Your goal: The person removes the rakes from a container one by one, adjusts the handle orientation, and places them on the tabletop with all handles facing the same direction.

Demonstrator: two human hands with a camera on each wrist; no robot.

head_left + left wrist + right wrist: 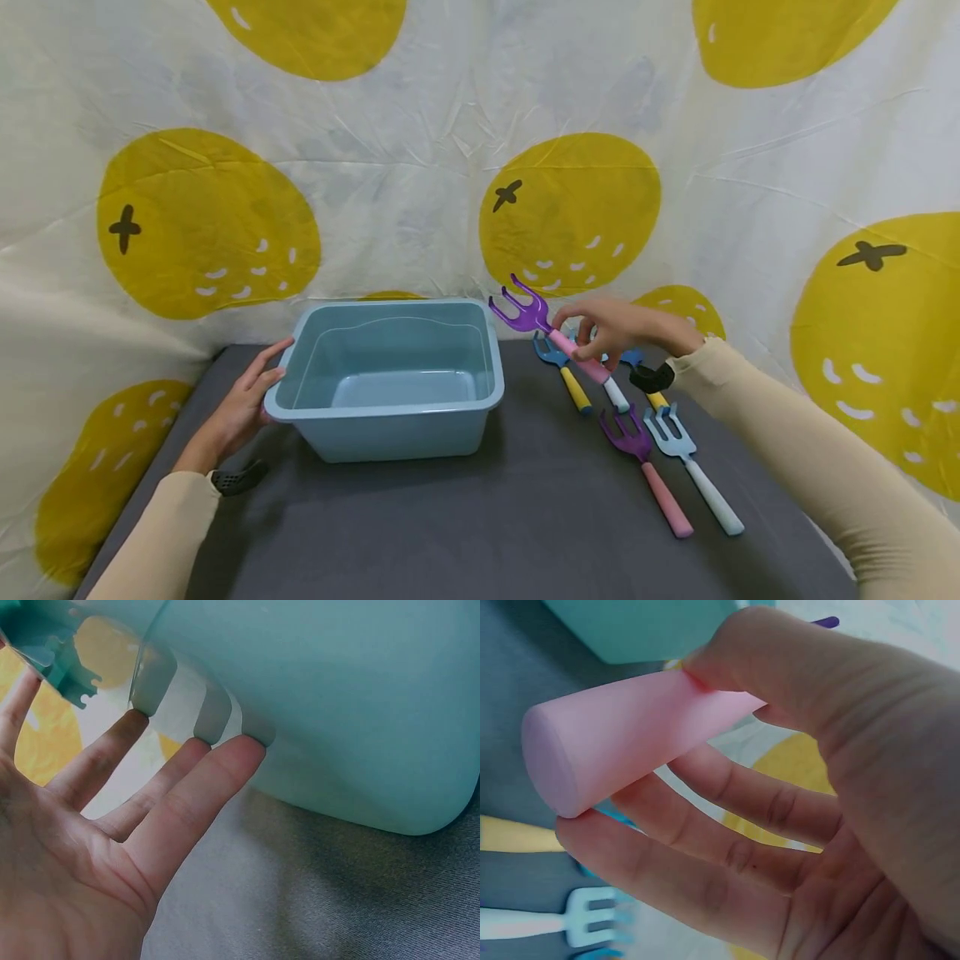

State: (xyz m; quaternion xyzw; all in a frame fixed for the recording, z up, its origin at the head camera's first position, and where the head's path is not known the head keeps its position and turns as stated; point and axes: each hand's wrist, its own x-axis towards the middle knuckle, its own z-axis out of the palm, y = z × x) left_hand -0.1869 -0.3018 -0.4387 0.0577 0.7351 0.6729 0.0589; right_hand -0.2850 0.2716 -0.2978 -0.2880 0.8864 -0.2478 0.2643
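Note:
My right hand (611, 325) pinches the pink handle of a purple garden hand fork (531, 315), held up right of the tub with its prongs toward the upper left. In the right wrist view, the thumb and fingertips grip the pink handle (630, 735) near its butt end. On the left, my left hand (242, 410) touches the side of a blue-green plastic tub (397, 433) with extended fingers (199, 787). The tub's inside shows a bare floor. Below the raised fork lie another purple fork with a pink handle (666, 498) and a pale blue fork (712, 496).
Behind the right hand lie more forks, partly hidden, including a blue one with a yellow handle (576, 390) and one with a white handle (617, 395). The dark grey table (450, 533) meets a hanging cloth (405, 217) printed with yellow fruit.

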